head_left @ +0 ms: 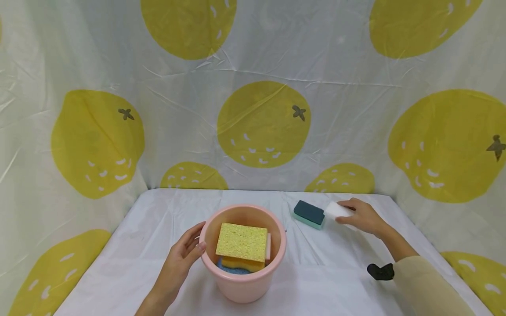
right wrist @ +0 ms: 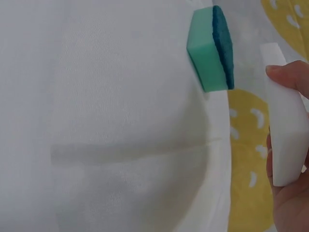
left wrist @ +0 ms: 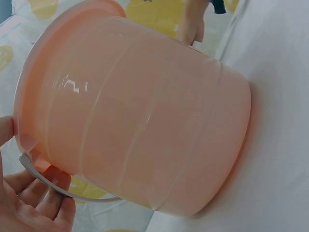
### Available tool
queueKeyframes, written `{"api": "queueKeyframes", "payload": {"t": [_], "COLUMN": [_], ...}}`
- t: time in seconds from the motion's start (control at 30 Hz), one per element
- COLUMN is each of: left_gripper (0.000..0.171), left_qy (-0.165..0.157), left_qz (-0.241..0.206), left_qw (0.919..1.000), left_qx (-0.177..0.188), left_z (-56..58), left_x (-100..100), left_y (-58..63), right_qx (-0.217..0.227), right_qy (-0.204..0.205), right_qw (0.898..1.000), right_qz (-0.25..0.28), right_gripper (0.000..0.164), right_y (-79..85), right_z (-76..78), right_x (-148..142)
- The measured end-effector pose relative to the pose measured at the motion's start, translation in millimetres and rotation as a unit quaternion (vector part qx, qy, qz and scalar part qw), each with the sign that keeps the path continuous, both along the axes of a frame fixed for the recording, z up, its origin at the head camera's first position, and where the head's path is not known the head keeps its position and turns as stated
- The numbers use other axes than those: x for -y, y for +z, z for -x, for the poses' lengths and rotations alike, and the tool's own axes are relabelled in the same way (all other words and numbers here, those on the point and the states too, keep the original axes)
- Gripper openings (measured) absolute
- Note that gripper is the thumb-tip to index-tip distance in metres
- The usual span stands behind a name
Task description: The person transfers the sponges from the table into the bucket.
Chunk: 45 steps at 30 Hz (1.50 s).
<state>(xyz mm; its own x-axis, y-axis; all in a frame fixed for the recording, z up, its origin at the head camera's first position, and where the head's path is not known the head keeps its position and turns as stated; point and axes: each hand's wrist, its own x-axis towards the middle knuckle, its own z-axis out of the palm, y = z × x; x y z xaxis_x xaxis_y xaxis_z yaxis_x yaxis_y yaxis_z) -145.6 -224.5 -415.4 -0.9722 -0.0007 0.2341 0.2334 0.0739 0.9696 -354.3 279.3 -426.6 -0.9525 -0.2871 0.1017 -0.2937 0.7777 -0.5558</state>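
A pink bucket (head_left: 244,285) stands upright on the white cloth, with a yellow sponge (head_left: 242,241) on top of a darker yellow sponge and a blue one inside it. My left hand (head_left: 179,259) holds the bucket's left side, thumb at the rim and fingers by the handle (left wrist: 63,191). Off to the right, my right hand (head_left: 365,216) pinches a white sponge block (right wrist: 287,130) between thumb and fingers, above the cloth. Just left of that block, a green scrub sponge (head_left: 309,214) lies with its dark side up.
White cloth (head_left: 336,285) covers the table. Behind and at both sides hangs a pale curtain (head_left: 344,114) printed with large yellow lemons. Inside the bucket, a pale pink piece (head_left: 268,245) shows beside the yellow sponge. A black strap end (head_left: 380,272) sticks out by the right sleeve.
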Motion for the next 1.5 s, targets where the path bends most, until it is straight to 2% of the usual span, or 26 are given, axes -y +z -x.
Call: {"api": "queueKeyframes", "payload": {"t": [0.23, 0.53, 0.97, 1.27, 1.5], "left_gripper": [0.050, 0.050, 0.050, 0.050, 0.050], "left_qy": [0.002, 0.004, -0.005, -0.009, -0.004], "left_qz": [-0.002, -0.001, -0.006, -0.007, -0.004], "left_qw": [1.0000, 1.0000, 0.9999, 0.9999, 1.0000], "left_qx": [0.001, -0.001, 0.007, -0.001, 0.001], "left_z": [-0.4, -0.1, -1.5, -0.9, -0.2], "left_x": [-0.7, -0.6, -0.6, 0.2, 0.7], "left_y": [-0.2, -0.7, -1.3, -1.1, -0.4], "right_qx": [-0.025, -0.037, -0.067, -0.124, -0.135], "right_qy": [0.022, 0.039, 0.100, 0.143, 0.184], "right_qw": [0.999, 0.998, 0.992, 0.982, 0.973], "right_qz": [0.002, 0.017, 0.031, 0.013, 0.021], "right_gripper": [0.067, 0.071, 0.067, 0.059, 0.054], "right_y": [6.8, 23.6, 47.3, 65.6, 82.4], "right_z": [1.9, -2.5, -11.9, -16.6, -23.6], "right_x": [7.7, 21.1, 49.8, 71.5, 90.6]}}
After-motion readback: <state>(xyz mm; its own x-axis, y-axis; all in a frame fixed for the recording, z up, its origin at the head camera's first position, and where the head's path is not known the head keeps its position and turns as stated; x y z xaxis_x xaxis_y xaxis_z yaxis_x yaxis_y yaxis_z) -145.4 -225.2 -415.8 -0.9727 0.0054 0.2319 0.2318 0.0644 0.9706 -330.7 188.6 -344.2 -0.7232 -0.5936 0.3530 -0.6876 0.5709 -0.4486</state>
